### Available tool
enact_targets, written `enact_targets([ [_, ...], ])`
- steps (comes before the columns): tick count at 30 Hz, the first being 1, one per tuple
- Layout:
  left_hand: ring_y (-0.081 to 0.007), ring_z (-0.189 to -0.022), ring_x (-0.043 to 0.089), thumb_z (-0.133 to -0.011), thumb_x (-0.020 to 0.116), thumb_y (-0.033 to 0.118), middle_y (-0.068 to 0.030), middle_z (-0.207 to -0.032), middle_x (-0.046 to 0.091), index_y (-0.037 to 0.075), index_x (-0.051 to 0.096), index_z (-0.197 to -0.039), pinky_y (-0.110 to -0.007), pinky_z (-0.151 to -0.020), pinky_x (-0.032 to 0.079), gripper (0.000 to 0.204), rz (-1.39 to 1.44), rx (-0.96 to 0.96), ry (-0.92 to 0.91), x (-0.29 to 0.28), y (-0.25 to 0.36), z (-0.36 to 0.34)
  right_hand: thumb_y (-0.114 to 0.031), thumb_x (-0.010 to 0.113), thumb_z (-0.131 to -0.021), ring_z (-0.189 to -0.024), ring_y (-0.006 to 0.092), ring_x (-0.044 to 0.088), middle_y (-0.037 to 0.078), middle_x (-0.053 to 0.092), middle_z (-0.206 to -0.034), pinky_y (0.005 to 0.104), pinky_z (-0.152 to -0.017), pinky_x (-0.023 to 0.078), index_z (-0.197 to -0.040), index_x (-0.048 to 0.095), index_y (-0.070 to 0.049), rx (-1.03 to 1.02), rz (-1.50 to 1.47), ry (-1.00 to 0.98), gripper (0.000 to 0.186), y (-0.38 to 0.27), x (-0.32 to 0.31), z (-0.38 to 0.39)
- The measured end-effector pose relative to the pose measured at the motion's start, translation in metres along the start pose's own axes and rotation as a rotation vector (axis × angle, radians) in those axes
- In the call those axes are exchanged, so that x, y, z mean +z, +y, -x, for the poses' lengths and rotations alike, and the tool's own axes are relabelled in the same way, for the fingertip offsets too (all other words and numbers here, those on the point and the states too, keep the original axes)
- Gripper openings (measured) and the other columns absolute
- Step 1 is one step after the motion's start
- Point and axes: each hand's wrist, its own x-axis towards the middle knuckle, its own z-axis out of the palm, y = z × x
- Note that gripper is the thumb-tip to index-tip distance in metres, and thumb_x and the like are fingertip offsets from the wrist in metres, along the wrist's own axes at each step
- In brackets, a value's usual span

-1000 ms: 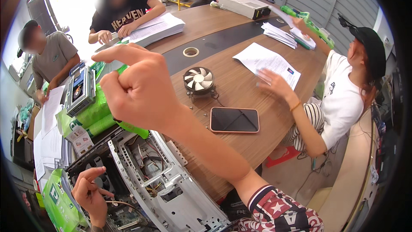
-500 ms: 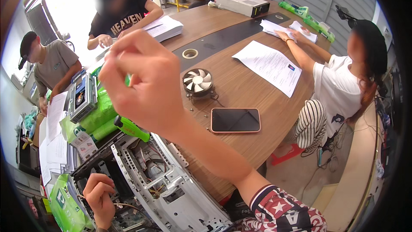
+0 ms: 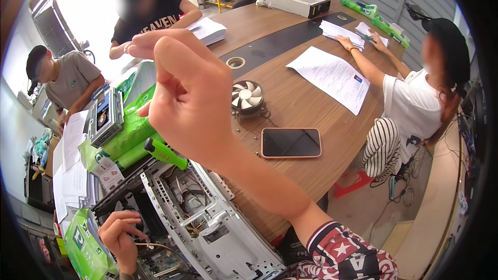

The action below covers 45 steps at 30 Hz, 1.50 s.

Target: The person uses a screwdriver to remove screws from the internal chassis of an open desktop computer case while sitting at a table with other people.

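My right hand [image 3: 194, 98] is raised above the table's near edge and the case, its fingers curled in. Whatever it may hold is hidden inside the curl. Low at the left, my left hand [image 3: 119, 236] is inside an open computer case [image 3: 228, 238], fingers bent. A thin light cable [image 3: 166, 248] runs from its fingertips and seems pinched there. Inside the metal frame, more wires and dark parts show. A green and black handled tool [image 3: 166, 154], likely a screwdriver, lies across the case's far edge, below my right hand.
Past my right wrist are a cooling fan [image 3: 247, 96], a phone [image 3: 291, 142], several small screws and a tape roll [image 3: 235, 63]. Green packs [image 3: 129, 129] with a drive [image 3: 106, 115] on top stand left. Papers [image 3: 332, 80] lie right. Other people sit around the table.
My right hand has turned and its fingers have curled tighter. The whole view has shifted slightly. My left hand stays inside the case, its fingertips by the cable.
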Motion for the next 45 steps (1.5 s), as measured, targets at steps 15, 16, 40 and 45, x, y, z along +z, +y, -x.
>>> enact_targets([
  [15,-0.0186,-0.052,0.056,-0.072,0.047,-0.008,-0.0108,-0.062,0.057,-0.004,0.054,-0.058,-0.032,-0.063,0.053,0.017,-0.056,0.121,-0.021,0.005,0.003,-0.003,0.012,0.045,-0.079,-0.054,0.0092,0.048,0.006,0.061,-0.07,0.0245,-0.05,0.036,-0.078,0.065,0.001,-0.118,-0.08,-0.066,0.023,-0.004,-0.005,-0.002],
  [16,-0.0172,-0.051,0.056,-0.08,0.048,-0.008,-0.0122,-0.067,0.059,-0.004,0.056,-0.062,-0.03,-0.058,0.05,0.02,-0.082,0.161,-0.071,0.003,0.003,-0.003,0.011,0.045,-0.081,-0.056,0.0088,0.051,0.006,0.063,-0.07,0.0246,-0.051,0.038,-0.082,0.067,0.002,-0.109,-0.084,-0.061,0.024,-0.005,-0.002,-0.003],
  [40,-0.0222,-0.075,0.064,-0.089,0.058,0.0,-0.0059,-0.064,0.067,0.0,0.071,-0.098,-0.037,-0.088,0.047,0.015,-0.091,0.033,-0.062,0.009,0.001,-0.004,0.013,0.031,-0.083,-0.054,0.0074,0.051,0.008,0.054,-0.06,0.028,-0.056,0.054,-0.074,0.049,0.0,0.072,-0.018,-0.047,0.024,-0.019,-0.011,0.002],
  [45,-0.0213,-0.067,0.064,-0.089,0.058,-0.001,-0.0049,-0.063,0.067,0.001,0.071,-0.097,-0.038,-0.09,0.048,0.016,-0.08,0.013,-0.058,0.014,0.001,-0.003,0.012,0.034,-0.082,-0.044,0.0087,0.038,0.007,0.052,-0.061,0.0256,-0.051,0.046,-0.078,0.051,-0.001,-0.066,-0.27,-0.04,0.022,-0.012,-0.018,-0.004],
])
